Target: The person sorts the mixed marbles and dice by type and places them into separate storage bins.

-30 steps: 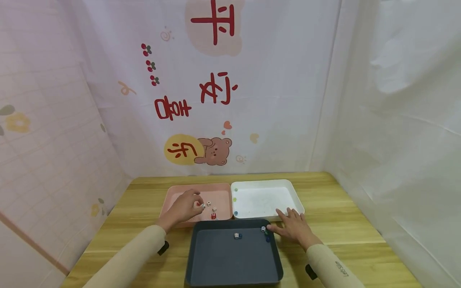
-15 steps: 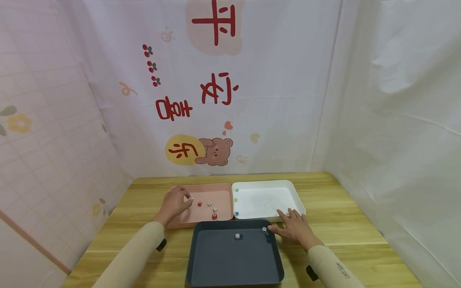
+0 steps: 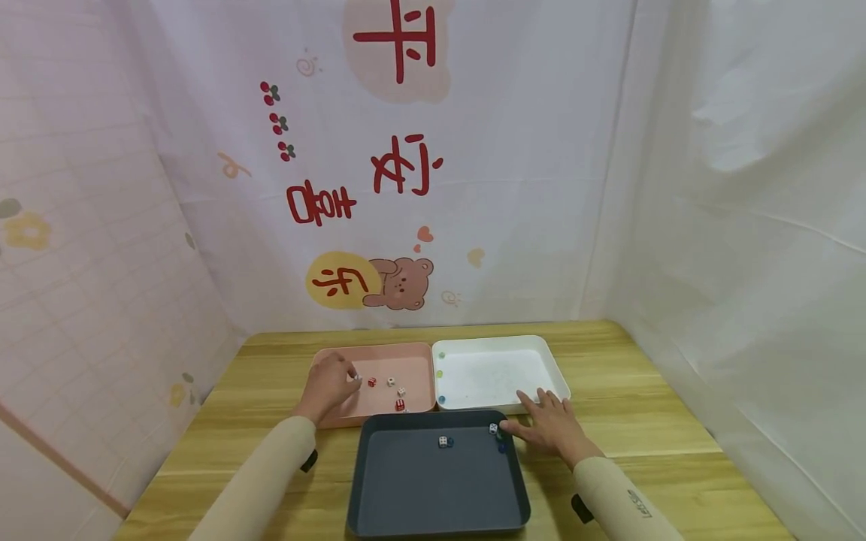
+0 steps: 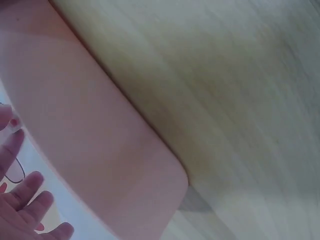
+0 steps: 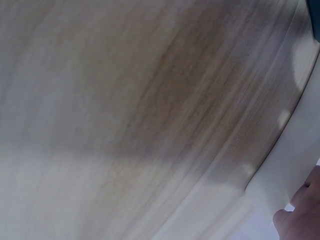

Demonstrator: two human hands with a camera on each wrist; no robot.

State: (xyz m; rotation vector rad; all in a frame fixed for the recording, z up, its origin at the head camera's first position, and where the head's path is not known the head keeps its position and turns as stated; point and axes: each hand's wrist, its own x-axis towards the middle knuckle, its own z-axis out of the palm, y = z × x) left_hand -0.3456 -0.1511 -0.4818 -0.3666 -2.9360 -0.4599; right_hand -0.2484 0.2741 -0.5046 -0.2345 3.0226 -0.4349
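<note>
Left hand [image 3: 329,385] has drawn back from the middle of the pink tray [image 3: 419,358] to its left side, a small die [image 3: 357,378] at its fingertips.

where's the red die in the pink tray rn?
Head view: the red die lies in the pink tray, left of centre, just right of the left hand and left of a white die.

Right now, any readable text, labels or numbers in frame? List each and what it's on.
Large red characters on the backdrop cloth: they appear upside down and I cannot read them reliably.
Small dark print on the right sleeve: too small to read.
Dice in the trays: pips too small to count.
Wrist views: no text.
</note>
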